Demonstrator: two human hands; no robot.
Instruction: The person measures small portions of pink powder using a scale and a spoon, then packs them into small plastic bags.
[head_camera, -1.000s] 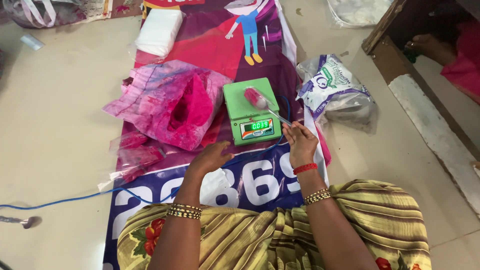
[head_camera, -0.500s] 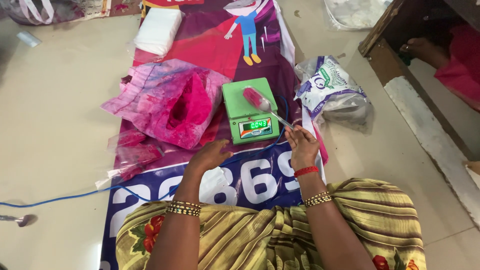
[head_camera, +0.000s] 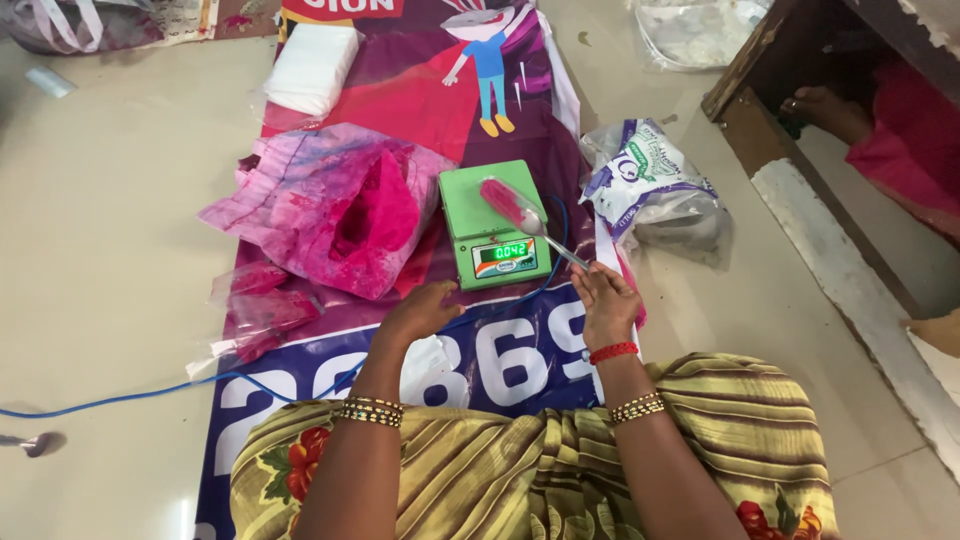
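Left hand (head_camera: 420, 312) palm down, right hand (head_camera: 603, 300) loosely curled, fingers pinching

A printed banner (head_camera: 430, 90) on the pale floor (head_camera: 110, 200) carries a green scale (head_camera: 470, 205).

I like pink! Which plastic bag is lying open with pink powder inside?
The big pink-stained bag left of the green scale. The white printed bag on the right shows no pink.

Green scale (head_camera: 492, 225) showing green-lit display. Spoon (head_camera: 521, 213) carrying pink powder. Open bag (head_camera: 335, 205) glowing pink and magenta. Banner (head_camera: 420, 90) running purple, red, blue with white numerals. Blue cable (head_camera: 120, 398) trailing. Lap cloth (head_camera: 540, 470) showing olive-yellow stripes, red flowers.
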